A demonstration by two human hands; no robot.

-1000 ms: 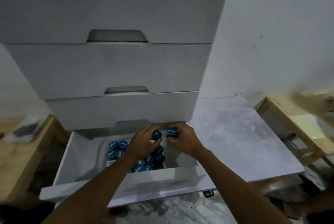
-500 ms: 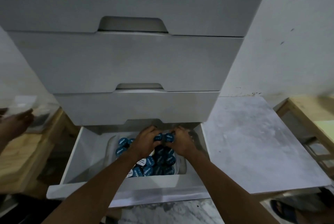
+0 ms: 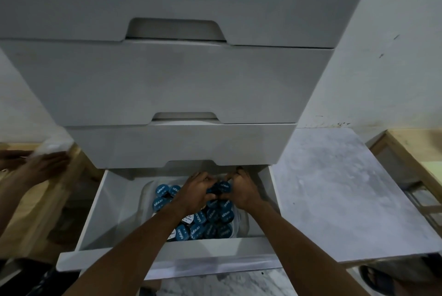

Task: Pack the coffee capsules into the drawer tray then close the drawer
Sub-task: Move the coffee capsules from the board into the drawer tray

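The bottom drawer [image 3: 100, 214] of a white cabinet stands pulled out. Inside it lies a clear plastic tray [image 3: 242, 220] filled with several dark coffee capsules [image 3: 210, 222] that have blue printed lids. My left hand [image 3: 195, 191] and my right hand [image 3: 242, 189] are both deep in the drawer over the far part of the tray. Between them they pinch a capsule [image 3: 222, 187] with its blue lid facing me. The back of the tray is hidden behind my hands.
Two shut drawers [image 3: 167, 80] overhang the open one. A grey marbled board [image 3: 334, 188] lies to the right, with a wooden frame [image 3: 406, 152] beyond it. At the left another person's hand [image 3: 45, 164] holds something white over a wooden surface. A sandal [image 3: 380, 280] shows bottom right.
My head has come closer and the view shifted right. My hands moved together and deeper over the tray, with capsules between them. Another person's hand appeared at the left.
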